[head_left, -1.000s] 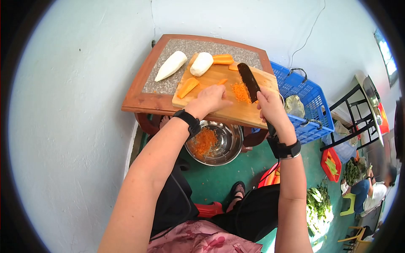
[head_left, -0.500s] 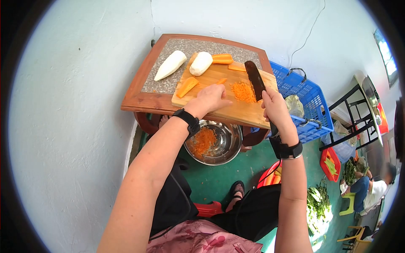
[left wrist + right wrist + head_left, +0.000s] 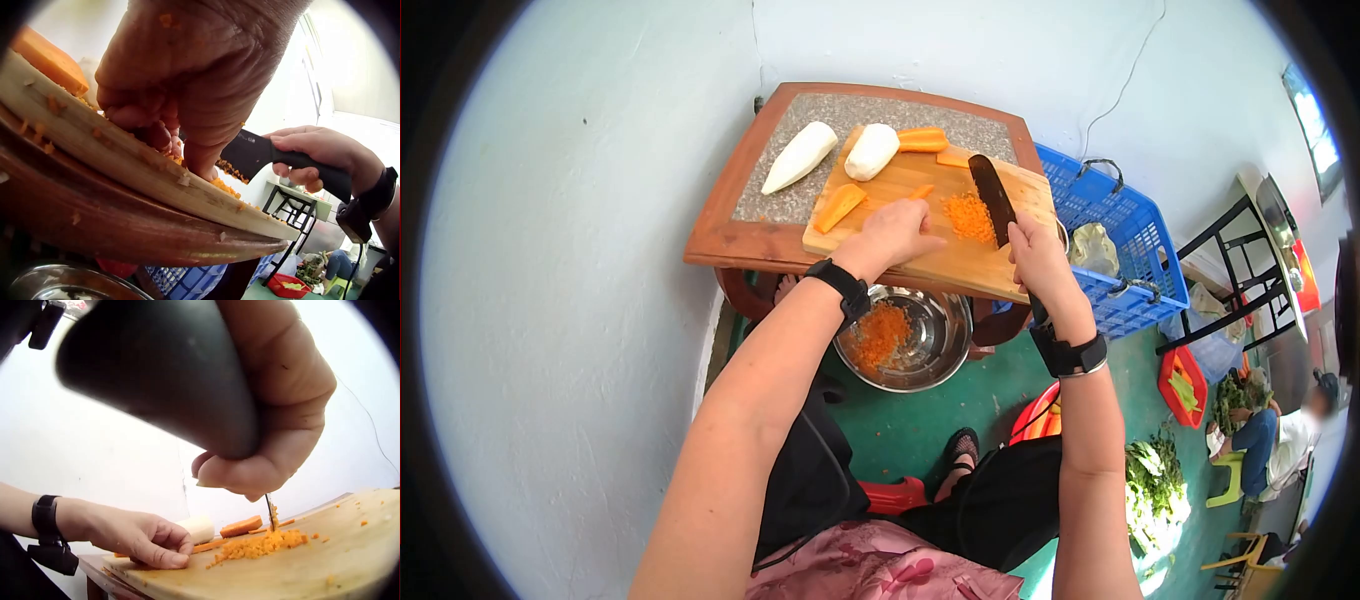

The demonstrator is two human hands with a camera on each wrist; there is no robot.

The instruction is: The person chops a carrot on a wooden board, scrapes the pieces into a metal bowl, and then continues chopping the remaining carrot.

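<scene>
My right hand [image 3: 1043, 262] grips the handle of a dark-bladed knife [image 3: 992, 198], its edge at the right side of a heap of minced carrot [image 3: 969, 217] on the wooden board [image 3: 945, 268]. My left hand [image 3: 895, 238] rests on the board left of the heap, fingers curled under and thumb lowered in the left wrist view. A carrot strip [image 3: 922, 191] lies by its knuckles; I see nothing in its grasp. A thick carrot piece [image 3: 840, 208], a peeled white root [image 3: 872, 152] and more carrot [image 3: 922, 140] are also on the board.
Another white root [image 3: 800, 158] lies on the stone-topped table [image 3: 745, 243]. Beneath the table edge stands a steel bowl [image 3: 940, 335] with carrot bits. A blue basket [image 3: 1135, 225] is at the right, and a person [image 3: 1280, 440] sits farther off among greens.
The knife and my right hand moved right, away from the heap, then came back left against it. My left hand has stayed in place on the board.
</scene>
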